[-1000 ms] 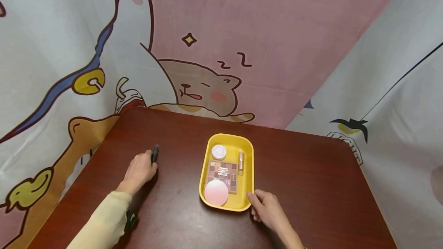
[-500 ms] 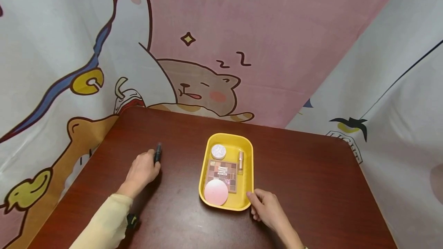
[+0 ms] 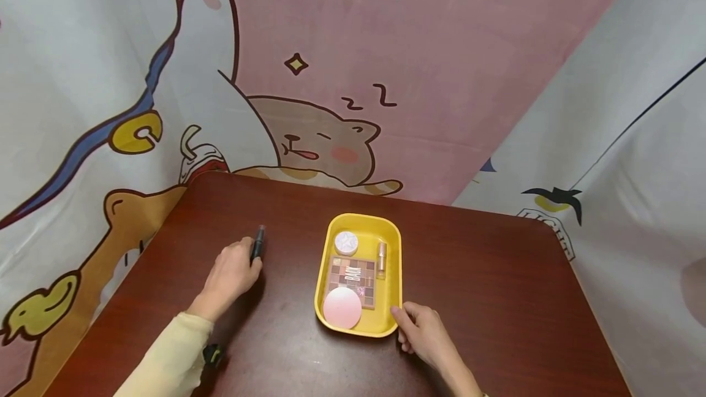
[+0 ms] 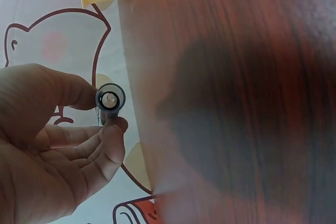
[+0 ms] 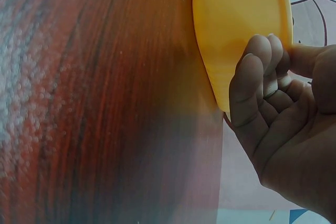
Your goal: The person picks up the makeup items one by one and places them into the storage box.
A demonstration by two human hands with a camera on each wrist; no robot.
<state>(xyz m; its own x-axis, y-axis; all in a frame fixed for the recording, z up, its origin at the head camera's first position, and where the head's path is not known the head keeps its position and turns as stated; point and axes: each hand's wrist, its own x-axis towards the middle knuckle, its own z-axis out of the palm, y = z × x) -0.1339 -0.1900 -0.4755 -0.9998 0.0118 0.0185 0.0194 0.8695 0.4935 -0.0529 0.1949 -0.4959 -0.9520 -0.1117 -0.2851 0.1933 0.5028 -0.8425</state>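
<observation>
My left hand pinches a slim dark cosmetic tube above the left part of the table. In the left wrist view the tube is seen end-on, round with a clear rim, between thumb and fingers. My right hand grips the near right corner of a yellow tray, thumb at the rim and fingers curled against the outside wall, as the right wrist view shows. The tray holds a round white case, a lipstick, an eyeshadow palette and a round pink compact overlapping the palette.
Everything stands on a dark reddish-brown wooden table. Its far edge meets a hanging cloth printed with cartoon animals, which also runs along both sides. A black band shows under the left wrist.
My left hand has shifted to the right with the tube, a little closer to the tray. The right hand keeps its hold on the tray, which stays in place.
</observation>
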